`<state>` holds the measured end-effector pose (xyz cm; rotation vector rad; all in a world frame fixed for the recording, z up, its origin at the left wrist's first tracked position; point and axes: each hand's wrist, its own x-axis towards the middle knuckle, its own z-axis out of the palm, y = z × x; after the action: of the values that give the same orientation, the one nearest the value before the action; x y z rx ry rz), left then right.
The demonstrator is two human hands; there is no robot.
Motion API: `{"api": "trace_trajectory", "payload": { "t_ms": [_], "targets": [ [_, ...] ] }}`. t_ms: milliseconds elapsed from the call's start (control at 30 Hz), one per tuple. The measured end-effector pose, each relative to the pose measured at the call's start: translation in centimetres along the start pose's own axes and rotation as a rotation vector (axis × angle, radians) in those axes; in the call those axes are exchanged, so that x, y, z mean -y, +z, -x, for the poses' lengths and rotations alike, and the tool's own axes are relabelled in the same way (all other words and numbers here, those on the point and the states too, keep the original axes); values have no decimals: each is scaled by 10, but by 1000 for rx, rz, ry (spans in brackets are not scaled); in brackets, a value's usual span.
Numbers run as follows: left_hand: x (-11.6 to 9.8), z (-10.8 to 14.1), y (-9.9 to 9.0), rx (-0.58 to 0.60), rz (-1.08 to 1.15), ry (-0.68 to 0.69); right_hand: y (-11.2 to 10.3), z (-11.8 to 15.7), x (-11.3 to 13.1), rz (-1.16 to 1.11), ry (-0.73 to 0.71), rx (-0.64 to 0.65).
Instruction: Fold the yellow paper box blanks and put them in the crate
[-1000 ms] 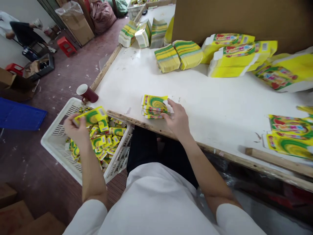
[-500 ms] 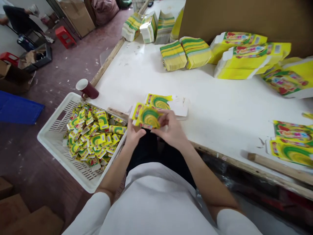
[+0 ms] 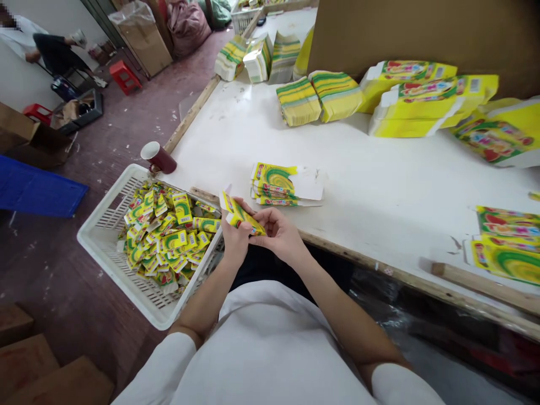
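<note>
A small yellow and green printed carton (image 3: 242, 216) is tilted between my two hands, just off the table's front edge. My left hand (image 3: 235, 239) is wrapped round its left side, thumb on the near face, and a white end flap sticks up beyond the fingers. My right hand (image 3: 278, 233) pinches the carton's right end with thumb and fingertips. On the table just beyond lies a short stack of flat cartons (image 3: 276, 179) of the same print. A white plastic basket (image 3: 101, 247) at my left is heaped with small folded cartons (image 3: 162, 242).
A maroon mug (image 3: 162, 158) stands at the table's left corner. Bundles of flat cartons (image 3: 299, 101) and yellow boxes (image 3: 439, 104) line the back, before a brown cardboard sheet (image 3: 422, 34). A wooden strip (image 3: 481, 287) lies front right. A person (image 3: 50, 48) sits far left.
Both hands have drawn the carton down and towards me, off the flat stack. The carton has turned from lying face up to a steep tilt. The camera view has shifted slightly.
</note>
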<state>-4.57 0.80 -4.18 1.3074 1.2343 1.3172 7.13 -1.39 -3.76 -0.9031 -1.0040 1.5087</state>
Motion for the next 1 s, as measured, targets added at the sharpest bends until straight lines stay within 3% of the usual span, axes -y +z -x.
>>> {"api": "trace_trajectory", "payload": {
  "t_ms": [100,233,300,433,567,700,767,867,933,1000],
  "targets": [
    [0,-2,2,-67,236,58,1,0,2,18,-10,-73],
    [-3,-8,-3,43,380,1,-6,-4,5,-79,-17,-139],
    [-5,-9,-7,30,419,-59,-11,-6,7,-126,-3,-165],
    [-8,-12,-9,-132,458,-175,-15,-8,7,-205,86,-113],
    [-5,-14,-9,-100,525,-293,-13,-9,4,-266,117,-125],
    [4,-15,-10,-148,470,-235,-10,-8,-2,-197,124,-78],
    [4,-19,-19,-115,390,-184,-13,-6,-2,-56,44,-83],
    [-13,-28,-45,44,203,7,-23,-2,5,435,-263,-202],
    [-32,-30,-62,182,-50,181,-30,2,13,833,-492,-269],
    [-47,-28,-69,363,-394,272,-32,6,21,1095,-668,-234]
  ]
}}
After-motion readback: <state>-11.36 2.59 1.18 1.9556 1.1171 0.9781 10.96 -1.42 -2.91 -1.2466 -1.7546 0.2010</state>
